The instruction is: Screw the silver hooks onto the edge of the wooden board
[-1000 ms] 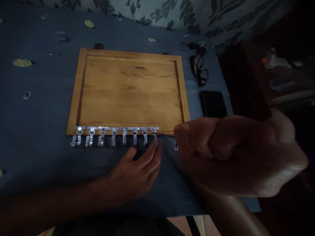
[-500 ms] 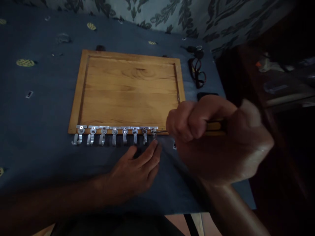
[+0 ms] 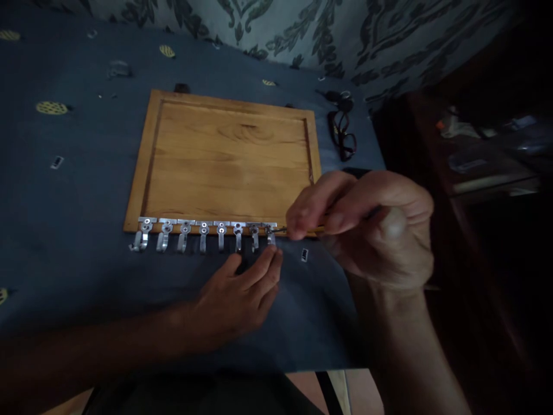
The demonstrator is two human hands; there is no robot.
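A framed wooden board (image 3: 228, 161) lies on the table. Along its near edge runs a row of several silver metal hooks (image 3: 204, 235), with screw heads showing on most of them. My right hand (image 3: 367, 225) is closed around a screwdriver (image 3: 317, 229), its handle largely hidden by the fingers. The thin shaft reaches left to the rightmost hook (image 3: 271, 233), and its tip is at that hook's plate. My left hand (image 3: 242, 294) rests below the row, thumb apart and fingers stretched out, with fingertips against the lower end of the rightmost hook.
A loose hook (image 3: 118, 69) lies on the blue patterned tablecloth (image 3: 86, 190) at the far left. Beyond the board's right side are glasses (image 3: 342, 137) and keys (image 3: 339, 99). A dark object (image 3: 356, 172) is partly hidden behind my right hand. Patterned fabric (image 3: 294, 34) borders the far side.
My right hand has turned about the screwdriver and shifted slightly left, hiding more of the handle. My left hand stays at the rightmost hook. The view has shifted slightly.
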